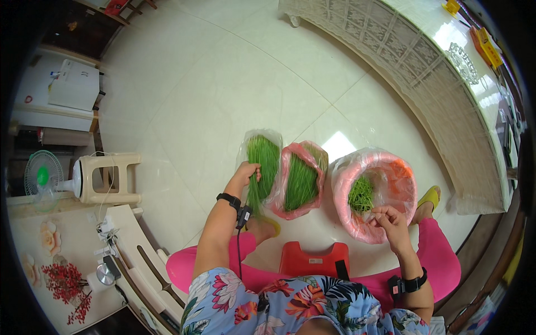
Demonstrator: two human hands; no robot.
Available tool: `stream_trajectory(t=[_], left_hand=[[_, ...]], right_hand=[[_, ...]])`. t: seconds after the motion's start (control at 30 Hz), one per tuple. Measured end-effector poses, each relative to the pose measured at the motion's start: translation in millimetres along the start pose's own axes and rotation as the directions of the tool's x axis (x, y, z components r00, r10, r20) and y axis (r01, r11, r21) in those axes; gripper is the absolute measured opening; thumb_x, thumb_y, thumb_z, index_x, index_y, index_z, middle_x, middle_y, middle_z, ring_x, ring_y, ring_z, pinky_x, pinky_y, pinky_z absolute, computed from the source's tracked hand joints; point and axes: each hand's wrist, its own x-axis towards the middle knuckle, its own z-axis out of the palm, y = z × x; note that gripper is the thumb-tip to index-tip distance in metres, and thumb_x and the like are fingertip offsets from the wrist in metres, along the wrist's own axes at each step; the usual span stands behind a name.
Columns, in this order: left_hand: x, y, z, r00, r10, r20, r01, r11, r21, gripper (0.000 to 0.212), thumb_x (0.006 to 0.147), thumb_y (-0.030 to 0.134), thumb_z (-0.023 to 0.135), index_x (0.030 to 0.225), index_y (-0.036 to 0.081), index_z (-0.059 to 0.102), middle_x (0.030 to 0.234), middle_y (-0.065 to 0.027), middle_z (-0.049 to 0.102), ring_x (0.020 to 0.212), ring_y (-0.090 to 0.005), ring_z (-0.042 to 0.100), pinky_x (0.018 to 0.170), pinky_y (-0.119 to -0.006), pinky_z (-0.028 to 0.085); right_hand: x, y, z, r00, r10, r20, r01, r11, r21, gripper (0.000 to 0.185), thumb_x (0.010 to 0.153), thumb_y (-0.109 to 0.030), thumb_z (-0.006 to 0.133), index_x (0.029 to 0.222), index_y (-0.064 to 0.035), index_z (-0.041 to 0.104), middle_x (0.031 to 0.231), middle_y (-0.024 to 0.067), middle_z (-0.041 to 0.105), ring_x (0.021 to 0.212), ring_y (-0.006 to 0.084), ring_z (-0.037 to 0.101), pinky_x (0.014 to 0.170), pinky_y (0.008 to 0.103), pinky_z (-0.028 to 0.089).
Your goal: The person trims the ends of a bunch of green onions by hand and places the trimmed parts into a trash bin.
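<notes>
My left hand [248, 171] is closed around a bunch of long green grass-like stalks [254, 194] beside a clear plastic bag [274, 136] full of the same greens. Right of it stands a red-and-clear plastic bag [289, 213] with more long greens [299, 184]. My right hand [389, 222] is at the near rim of a round container lined with pink and clear plastic [343, 201]. Its thumb and fingers are pinched together; whether they hold something small is unclear. A heap of short green pieces [360, 194] lies inside the container.
A red plastic stool [314, 257] is between my legs. At the left, a fan [43, 175] sits by a beige stool [111, 178]. A long lace-covered table [418, 54] curves along the right. My feet in yellow slippers [429, 200] flank the bags.
</notes>
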Motion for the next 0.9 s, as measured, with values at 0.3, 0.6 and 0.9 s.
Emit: stream_trajectory(t=[0.3,0.6,0.9], left_hand=[[44.3,-7.0,8.6,0.976,0.192,-0.102,-0.189,0.981,0.038,0.040,0.082,0.009,0.063,0.115,-0.007,0.047,0.103,-0.0198,0.056,0.089,-0.0266,0.059,0.065,-0.037,0.052],[24.1,-22.3,-28.4,0.878,0.447,-0.170,-0.326,0.820,0.470,0.020,0.080,0.011,0.059,0.097,0.000,0.060,0.086,-0.0089,0.062,0.076,-0.0167,0.058,0.066,-0.027,0.047],[2.2,-83.5,-32.6,0.920,0.052,0.387,-0.389,0.212,0.896,0.019,0.080,0.010,0.053,0.092,0.003,0.066,0.083,-0.0133,0.066,0.077,-0.0255,0.063,0.072,-0.037,0.049]], right_hand=[[10.8,-0.7,2.6,0.999,0.030,0.024,-0.028,0.998,-0.057,0.018,0.092,-0.009,0.054,0.106,0.0024,0.058,0.085,0.0035,0.062,0.076,0.0084,0.057,0.072,0.0222,0.047],[4.1,-1.0,5.8,0.998,0.002,0.057,0.004,0.994,-0.106,0.019,0.092,-0.008,0.053,0.107,0.0031,0.057,0.084,0.0017,0.059,0.076,0.0079,0.056,0.072,0.0220,0.046],[-3.2,-2.8,12.8,0.992,0.022,0.126,-0.010,0.996,-0.092,0.019,0.092,-0.010,0.054,0.105,0.0026,0.057,0.085,0.0028,0.060,0.078,0.0090,0.058,0.074,0.0227,0.047]])
